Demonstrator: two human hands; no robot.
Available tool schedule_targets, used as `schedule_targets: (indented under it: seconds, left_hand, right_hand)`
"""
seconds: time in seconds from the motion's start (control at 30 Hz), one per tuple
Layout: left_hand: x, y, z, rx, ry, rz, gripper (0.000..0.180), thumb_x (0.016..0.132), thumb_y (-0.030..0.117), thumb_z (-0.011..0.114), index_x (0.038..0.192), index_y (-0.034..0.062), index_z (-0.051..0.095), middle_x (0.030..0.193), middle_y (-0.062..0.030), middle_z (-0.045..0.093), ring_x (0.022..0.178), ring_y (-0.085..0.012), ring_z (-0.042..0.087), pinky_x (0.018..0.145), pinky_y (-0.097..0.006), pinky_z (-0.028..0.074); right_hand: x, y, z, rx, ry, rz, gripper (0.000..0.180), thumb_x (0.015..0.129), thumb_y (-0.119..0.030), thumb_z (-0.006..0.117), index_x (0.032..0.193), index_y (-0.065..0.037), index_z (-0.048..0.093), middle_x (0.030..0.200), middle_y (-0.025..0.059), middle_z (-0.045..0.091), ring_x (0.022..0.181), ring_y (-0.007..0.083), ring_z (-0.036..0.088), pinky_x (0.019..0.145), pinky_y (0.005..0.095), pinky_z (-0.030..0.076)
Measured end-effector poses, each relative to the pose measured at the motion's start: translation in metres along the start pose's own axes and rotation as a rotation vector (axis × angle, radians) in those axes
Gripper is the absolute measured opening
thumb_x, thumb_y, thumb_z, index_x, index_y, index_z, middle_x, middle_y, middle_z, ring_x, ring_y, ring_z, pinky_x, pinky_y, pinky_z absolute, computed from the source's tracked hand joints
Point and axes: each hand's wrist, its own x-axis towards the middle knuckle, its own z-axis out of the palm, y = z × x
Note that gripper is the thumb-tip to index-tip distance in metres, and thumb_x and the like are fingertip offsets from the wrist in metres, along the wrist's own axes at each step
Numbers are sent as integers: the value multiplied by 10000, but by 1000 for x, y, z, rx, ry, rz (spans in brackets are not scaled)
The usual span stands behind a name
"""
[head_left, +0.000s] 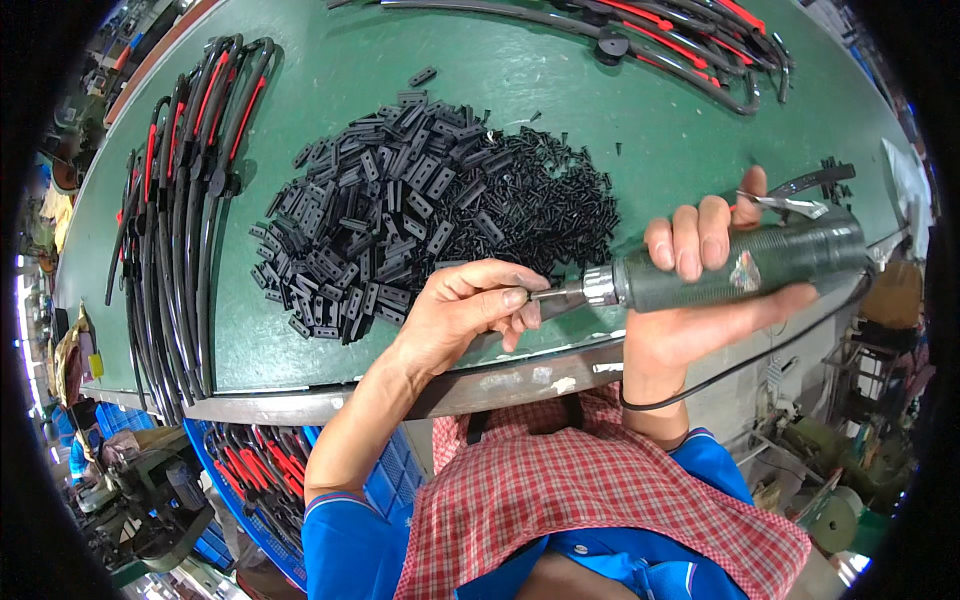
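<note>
Right hand [715,290], right of centre: closed around a grey-green cylindrical power tool [745,265] lying nearly level, silver nose pointing left; a metal lever [790,205] sits on its top, and a black hose [740,370] loops from its far end under the wrist.

Left hand [470,310], centre: fingers pinched shut at the tool's tip [550,295]. What they hold is hidden by the fingertips; cannot be made out.

Heap of small black plastic clips [420,210], centre of frame, on the green counter [330,330], just above the left hand; larger flat pieces to the left, finer ones to the right.

Bundle of long black strips with red inserts [180,220], left of frame, running down past the counter's edge. A second bundle [680,40], upper right, is cut off by the frame's top.

Blue crate [270,480], lower left, below the counter's edge, partly hidden by the left forearm; more red-and-black strips inside.

Both hands work at the counter's near metal edge [500,385]. Open green surface lies between heap and left bundle, and above the right hand.
</note>
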Motion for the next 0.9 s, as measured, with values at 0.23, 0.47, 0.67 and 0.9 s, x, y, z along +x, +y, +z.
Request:
schedule_targets:
  seconds: [0.23,0.47,0.67,0.9]
  left_hand:
    - [-18,-9,-11,818,671,600,136,848,66,647,974,16,649,792,-3,585,674,-68,516,615,-222,414]
    - [-9,1,-49,1543,1200,613,254,763,209,744,918,30,653,914,-127,590,902,-302,538,808,-393,433]
    - [0,13,-56,1737,1171,477,309,782,296,690,938,29,697,886,-131,609,854,-307,555,797,-397,433]
    - [-2,20,-53,1469,1066,752,212,763,144,710,934,28,661,887,-109,637,848,-264,588,757,-374,456]
  right_hand:
    - [-4,-6,-23,89,427,121,745,877,-704,407,1202,-42,515,709,-10,395,614,112,365,578,276,352]
    - [-25,-5,-39,-63,515,265,778,891,-694,398,1255,-12,483,710,-12,401,608,98,364,572,255,355]
    - [-27,-8,-41,-4,473,323,799,892,-698,387,1274,1,453,713,-7,403,610,104,367,571,260,355]
    - [-28,-11,-44,42,493,367,754,882,-709,386,1209,-38,492,703,-10,417,603,117,381,579,286,363]
